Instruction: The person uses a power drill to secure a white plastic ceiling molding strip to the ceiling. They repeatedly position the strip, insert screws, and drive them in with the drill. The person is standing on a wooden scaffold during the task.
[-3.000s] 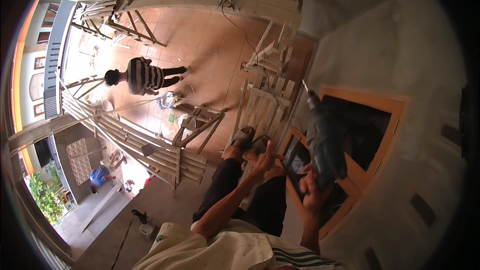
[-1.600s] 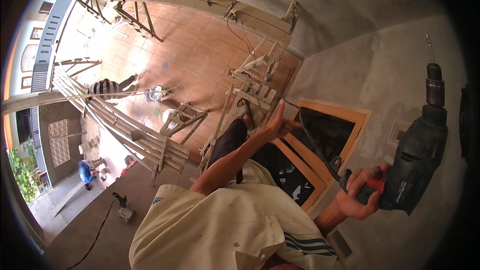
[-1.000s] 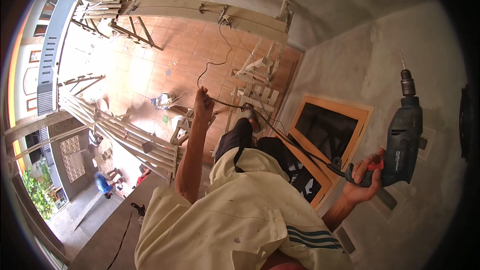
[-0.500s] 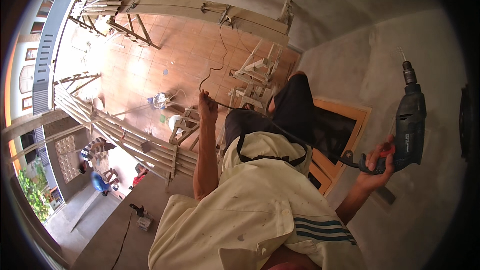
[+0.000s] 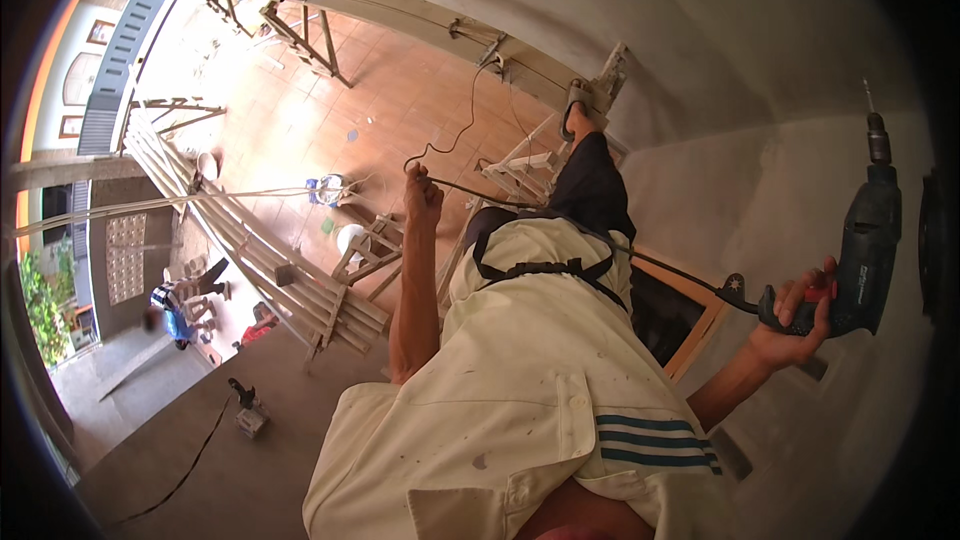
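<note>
Out to the right, my right hand (image 5: 795, 325) is wrapped round the handle of a dark power drill (image 5: 868, 250) with a red trigger area. The drill's bit points up and away. A black power cord (image 5: 690, 282) runs from the handle across my legs to my left hand (image 5: 423, 195). That hand is raised in front of me, its fingers closed on the cord. Beyond it, the cord continues in a loose curve toward a long plank (image 5: 400, 15). One sandaled foot (image 5: 578, 105) is at the right end of this plank.
Wooden trestles (image 5: 520, 170) and bundled poles (image 5: 240, 240) stand over a tiled floor (image 5: 400, 100) far below. Two buckets (image 5: 352, 242) (image 5: 326, 190) sit there. An orange-framed opening (image 5: 700, 325) and grey walls lie right. A small corded device (image 5: 250, 415) rests lower left; co-workers (image 5: 185, 315) are below.
My leg has stretched forward, and its foot now shows at the plank's end. The drill appears farther right, still in my right hand. My left hand keeps hold of the cord as the view shifts.
</note>
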### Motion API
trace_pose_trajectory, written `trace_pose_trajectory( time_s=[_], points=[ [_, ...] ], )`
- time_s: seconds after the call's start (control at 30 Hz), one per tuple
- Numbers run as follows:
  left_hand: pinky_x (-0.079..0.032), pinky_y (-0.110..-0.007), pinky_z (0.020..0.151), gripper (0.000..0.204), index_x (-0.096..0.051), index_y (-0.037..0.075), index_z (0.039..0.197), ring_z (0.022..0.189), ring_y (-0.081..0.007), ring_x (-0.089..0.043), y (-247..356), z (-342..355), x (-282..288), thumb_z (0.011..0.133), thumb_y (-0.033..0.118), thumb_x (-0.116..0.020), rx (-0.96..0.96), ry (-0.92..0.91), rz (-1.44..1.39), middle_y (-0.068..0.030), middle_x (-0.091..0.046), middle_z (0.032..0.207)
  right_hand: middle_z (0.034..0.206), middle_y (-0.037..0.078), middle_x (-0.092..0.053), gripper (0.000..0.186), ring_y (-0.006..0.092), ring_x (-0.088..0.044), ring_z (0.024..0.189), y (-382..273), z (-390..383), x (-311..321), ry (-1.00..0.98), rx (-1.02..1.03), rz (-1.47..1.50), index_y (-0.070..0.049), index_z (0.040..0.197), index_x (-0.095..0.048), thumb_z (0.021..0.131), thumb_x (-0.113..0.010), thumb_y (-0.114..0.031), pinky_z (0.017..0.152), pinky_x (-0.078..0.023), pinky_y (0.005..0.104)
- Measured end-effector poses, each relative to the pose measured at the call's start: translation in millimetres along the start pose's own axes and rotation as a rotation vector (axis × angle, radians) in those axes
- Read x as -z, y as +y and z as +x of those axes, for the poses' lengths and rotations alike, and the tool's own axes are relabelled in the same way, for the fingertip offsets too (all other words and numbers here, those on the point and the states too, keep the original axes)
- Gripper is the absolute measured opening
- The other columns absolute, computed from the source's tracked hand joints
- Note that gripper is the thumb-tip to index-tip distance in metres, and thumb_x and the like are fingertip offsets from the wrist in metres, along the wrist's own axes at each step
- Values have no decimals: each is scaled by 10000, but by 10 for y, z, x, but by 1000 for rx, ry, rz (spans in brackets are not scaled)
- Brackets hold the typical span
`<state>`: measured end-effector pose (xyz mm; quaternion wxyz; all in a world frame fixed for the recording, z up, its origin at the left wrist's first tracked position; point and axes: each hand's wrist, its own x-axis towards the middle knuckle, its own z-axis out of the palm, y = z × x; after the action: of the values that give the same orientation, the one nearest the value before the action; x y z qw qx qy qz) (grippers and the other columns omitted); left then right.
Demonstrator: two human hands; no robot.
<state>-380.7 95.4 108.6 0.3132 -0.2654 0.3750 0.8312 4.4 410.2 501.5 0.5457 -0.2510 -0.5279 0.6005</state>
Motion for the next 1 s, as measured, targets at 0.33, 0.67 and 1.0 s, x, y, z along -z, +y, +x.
trace_pose_trajectory(
  time_s=[0.33,0.67,1.0],
  points=[
    [-342,-281,472,395,-727,58,860,492,-107,-422,-175,1367,-572,920,444,-674,-111,682,560,15,-445,557,970,125,-609,545,54,-381,500,657,1816,-484,-129,-62,-138,130,1367,-383,973,-461,-238,519,-356,202],
    [-487,-292,659,240,-696,-17,931,698,-81,-573,-1027,1437,-4185,1006,187,-593,-183,-378,995,-36,-646,719,936,210,-605,649,106,-412,447,1927,3779,-842,-228,-157,-167,199,1332,-373,907,-532,-266,486,-385,224],
    [-509,-425,580,271,-593,21,709,626,-327,-620,-1415,903,-7082,891,213,-652,-389,-1235,951,-113,-603,679,968,255,-623,729,135,-451,560,2640,6037,-678,-511,-459,-263,183,1437,-314,876,-549,-219,686,-388,266]
  ],
)
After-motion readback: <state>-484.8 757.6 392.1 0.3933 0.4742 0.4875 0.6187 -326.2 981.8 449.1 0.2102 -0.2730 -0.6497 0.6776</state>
